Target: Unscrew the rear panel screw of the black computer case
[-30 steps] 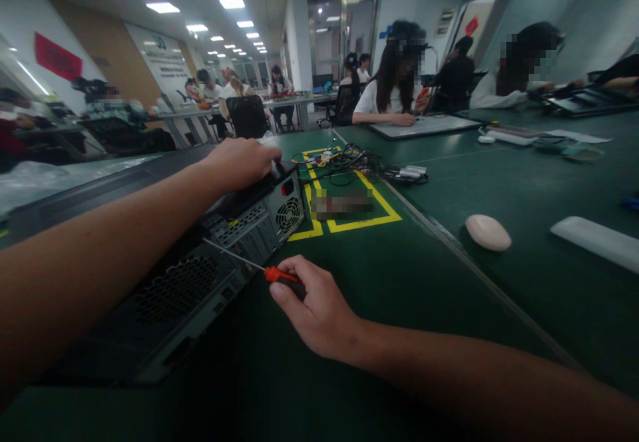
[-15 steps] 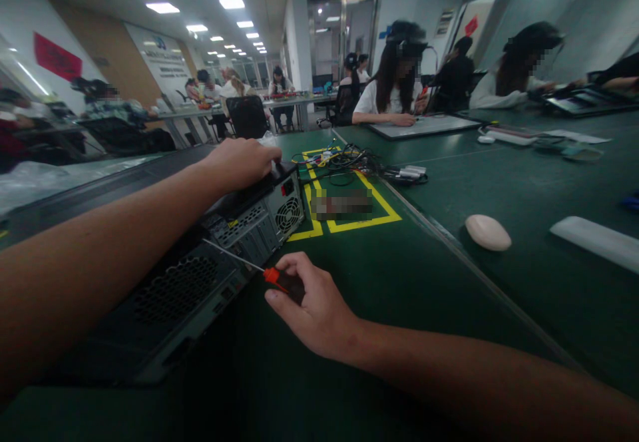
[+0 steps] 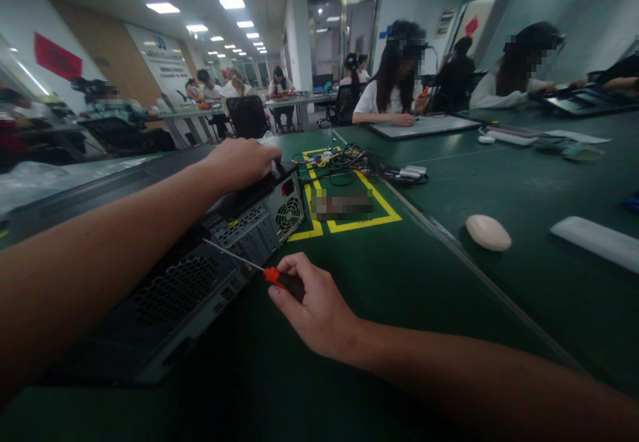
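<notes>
A black desktop computer case (image 3: 174, 355) lies on the table at the left, its rear panel facing me with a round fan grille and metal slots. My left hand (image 3: 244, 162) rests over the top edge near the fan end, fingers bent against the case; the fingertips are mostly hidden. In my right hand (image 3: 317, 302) is a screwdriver (image 3: 282, 281) with a red and black handle, held between thumb and fingers. Its thin metal shaft points left to the rear panel. The tip reaches the panel's edge, and I cannot make out a screw there.
Beyond the case, a tangle of cables (image 3: 354, 159) lies across yellow tape on the green table (image 3: 399, 275). A pale oval object (image 3: 488, 232) and a long white piece (image 3: 596, 242) are at the right. Plastic film (image 3: 30, 182) lies far left. Other people work opposite.
The thumb and fingers of my right hand have shifted slightly on the screwdriver handle. My left hand and the computer case have stayed in place.
</notes>
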Demonstrator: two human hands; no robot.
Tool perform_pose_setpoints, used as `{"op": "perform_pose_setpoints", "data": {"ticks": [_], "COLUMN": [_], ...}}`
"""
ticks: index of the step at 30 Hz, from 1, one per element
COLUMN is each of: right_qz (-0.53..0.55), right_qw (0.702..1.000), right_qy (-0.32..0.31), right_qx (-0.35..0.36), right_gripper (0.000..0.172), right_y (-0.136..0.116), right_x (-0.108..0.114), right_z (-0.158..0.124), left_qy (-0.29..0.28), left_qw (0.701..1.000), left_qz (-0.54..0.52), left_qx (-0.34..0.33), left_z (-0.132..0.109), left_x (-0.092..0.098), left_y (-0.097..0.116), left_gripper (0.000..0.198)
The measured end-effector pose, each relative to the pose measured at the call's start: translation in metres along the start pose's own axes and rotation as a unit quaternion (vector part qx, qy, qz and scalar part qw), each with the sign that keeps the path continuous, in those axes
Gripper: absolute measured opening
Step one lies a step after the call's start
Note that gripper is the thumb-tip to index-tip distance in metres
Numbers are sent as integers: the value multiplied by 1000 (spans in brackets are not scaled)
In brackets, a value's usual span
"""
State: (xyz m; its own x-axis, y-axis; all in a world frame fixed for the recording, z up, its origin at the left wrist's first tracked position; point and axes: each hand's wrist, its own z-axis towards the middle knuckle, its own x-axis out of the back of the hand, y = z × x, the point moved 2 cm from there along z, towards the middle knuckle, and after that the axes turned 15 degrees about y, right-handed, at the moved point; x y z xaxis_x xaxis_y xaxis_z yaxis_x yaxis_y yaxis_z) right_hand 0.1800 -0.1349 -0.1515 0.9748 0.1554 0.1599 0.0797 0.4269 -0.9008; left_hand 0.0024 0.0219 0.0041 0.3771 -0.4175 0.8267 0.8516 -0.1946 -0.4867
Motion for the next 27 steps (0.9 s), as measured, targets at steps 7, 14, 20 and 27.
{"op": "perform_pose_setpoints", "data": {"ticks": [7,14,20,27], "right_qz": [-4,-6,-5,-18], "right_qw": [1000,1000,1000,1000], "right_qy": [-1,-5,4,-1], "right_qx": [-10,-16,-3,12], "right_gripper": [13,12,13,13], "right_y": [1,0,-2,-5], "right_x": [-1,0,0,2], "right_z": [0,0,1,1], "left_qy": [1,2,2,2], "left_qw": [1000,999,1000,1000], "left_qz": [-11,-24,-24,-15], "left_qx": [12,21,17,10], "left_z": [-1,-1,-2,-3], "left_x": [0,0,2,4], "left_y": [0,0,1,2], "left_gripper": [55,56,56,56]}}
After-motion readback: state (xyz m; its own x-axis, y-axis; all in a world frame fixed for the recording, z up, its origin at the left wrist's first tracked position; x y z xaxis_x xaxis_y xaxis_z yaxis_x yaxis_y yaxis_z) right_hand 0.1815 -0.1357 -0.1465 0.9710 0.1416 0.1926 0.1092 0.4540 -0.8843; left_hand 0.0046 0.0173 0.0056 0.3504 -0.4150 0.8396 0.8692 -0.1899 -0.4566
